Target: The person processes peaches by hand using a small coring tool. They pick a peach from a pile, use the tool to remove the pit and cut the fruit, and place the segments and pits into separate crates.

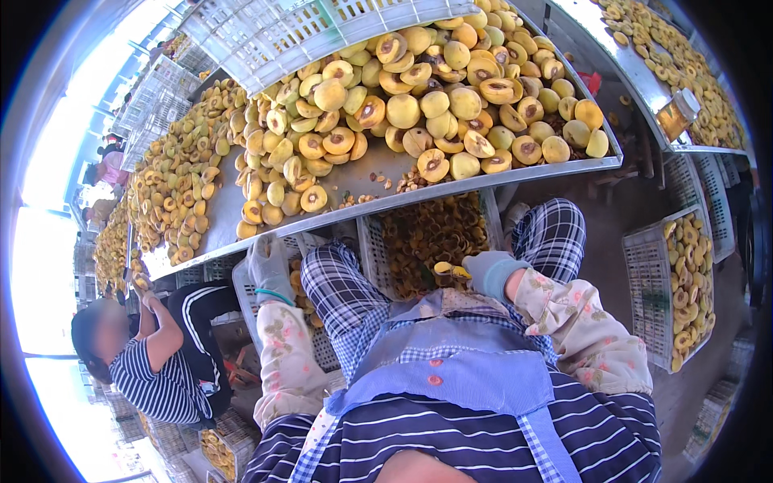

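Note:
My left hand [269,273], in a grey glove with a teal cuff, is at the front rim of the metal table [386,204], above a plastic crate [246,296] holding fruit halves. Its fingers are partly hidden, so what they hold cannot be told. In front of my lap, my right hand [492,275], also gloved, grips a small yellow tool [452,270] with dark parts. Below it, between my knees, stands a crate [375,256] of brownish fruit pieces. Heaped on the table are yellow apricot-like fruits [403,111], many split with brown centres showing.
A white plastic crate [302,42] rests at the table's far side. Loose stones [413,180] lie near the front rim. To my left sits a co-worker [157,374] at the same row. At right are a filled crate [649,290] and another table with a jar [677,115].

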The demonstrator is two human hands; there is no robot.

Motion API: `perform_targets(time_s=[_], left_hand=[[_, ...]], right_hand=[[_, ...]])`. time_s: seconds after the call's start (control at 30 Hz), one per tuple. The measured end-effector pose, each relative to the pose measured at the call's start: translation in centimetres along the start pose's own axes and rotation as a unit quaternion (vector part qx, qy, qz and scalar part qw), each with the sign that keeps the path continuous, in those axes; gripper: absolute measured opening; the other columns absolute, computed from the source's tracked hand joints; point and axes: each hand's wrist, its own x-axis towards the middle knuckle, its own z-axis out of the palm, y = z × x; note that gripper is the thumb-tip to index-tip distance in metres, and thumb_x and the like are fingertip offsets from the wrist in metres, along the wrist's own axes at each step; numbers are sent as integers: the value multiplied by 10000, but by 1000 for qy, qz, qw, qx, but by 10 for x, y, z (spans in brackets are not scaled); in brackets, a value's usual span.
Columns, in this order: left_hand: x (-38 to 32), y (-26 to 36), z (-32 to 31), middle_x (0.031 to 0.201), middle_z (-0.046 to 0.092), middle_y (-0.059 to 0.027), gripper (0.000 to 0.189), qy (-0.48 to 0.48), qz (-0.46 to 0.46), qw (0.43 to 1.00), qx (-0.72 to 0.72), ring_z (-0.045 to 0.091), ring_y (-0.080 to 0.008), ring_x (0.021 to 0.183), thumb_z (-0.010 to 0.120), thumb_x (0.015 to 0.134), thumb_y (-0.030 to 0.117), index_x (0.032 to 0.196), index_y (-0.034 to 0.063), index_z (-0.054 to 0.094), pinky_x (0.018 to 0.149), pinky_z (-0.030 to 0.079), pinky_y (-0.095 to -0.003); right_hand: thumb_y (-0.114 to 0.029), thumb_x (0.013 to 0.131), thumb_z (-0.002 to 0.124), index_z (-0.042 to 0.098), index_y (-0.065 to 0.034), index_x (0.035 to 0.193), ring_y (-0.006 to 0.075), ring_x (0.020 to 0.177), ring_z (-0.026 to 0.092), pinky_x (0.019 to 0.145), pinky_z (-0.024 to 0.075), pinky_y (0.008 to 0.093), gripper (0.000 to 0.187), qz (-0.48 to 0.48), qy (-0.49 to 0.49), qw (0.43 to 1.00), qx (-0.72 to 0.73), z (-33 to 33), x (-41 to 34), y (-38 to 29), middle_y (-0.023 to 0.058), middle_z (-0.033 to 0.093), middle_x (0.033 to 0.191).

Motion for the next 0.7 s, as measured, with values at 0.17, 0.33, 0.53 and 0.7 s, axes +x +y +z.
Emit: perform_targets(time_s=[0.17, 0.33, 0.53, 0.7], left_hand=[[-6, 89, 69, 1153, 537, -137, 364, -80, 292, 952, -47, 490, -288, 1101, 661, 733, 109, 1083, 53, 581, 948, 385, -345], [10, 200, 183, 1240, 466, -118, 518, -83, 432, 884, 155, 411, -318, 1167, 621, 763, 325, 1237, 177, 475, 967, 335, -434], [25, 229, 187, 1127, 548, -116, 620, -155, 396, 882, 202, 459, -286, 1085, 719, 652, 384, 1187, 157, 503, 939, 357, -389], [7, 155, 161, 1159, 531, -119, 650, -233, 192, 913, -273, 500, -285, 1085, 761, 651, 159, 1211, 77, 441, 911, 439, -385]], right_hand=[[-247, 806, 551, 582, -59, 991, 353, 907, 605, 780, 466, 419, 266, 18, 20, 994, 101, 11, 18, -1, 186, 633, 937], [-297, 801, 583, 564, -37, 964, 387, 862, 590, 753, 449, 429, 308, -18, 34, 979, 202, 16, 30, 7, 209, 623, 883], [-277, 802, 590, 557, -22, 992, 343, 816, 609, 727, 456, 391, 320, -5, 63, 959, 275, 21, 34, 23, 180, 630, 850], [-203, 814, 625, 541, -57, 1042, 88, 543, 481, 481, 401, 248, 283, 7, -38, 803, 595, 6, 32, 18, 21, 544, 668]])
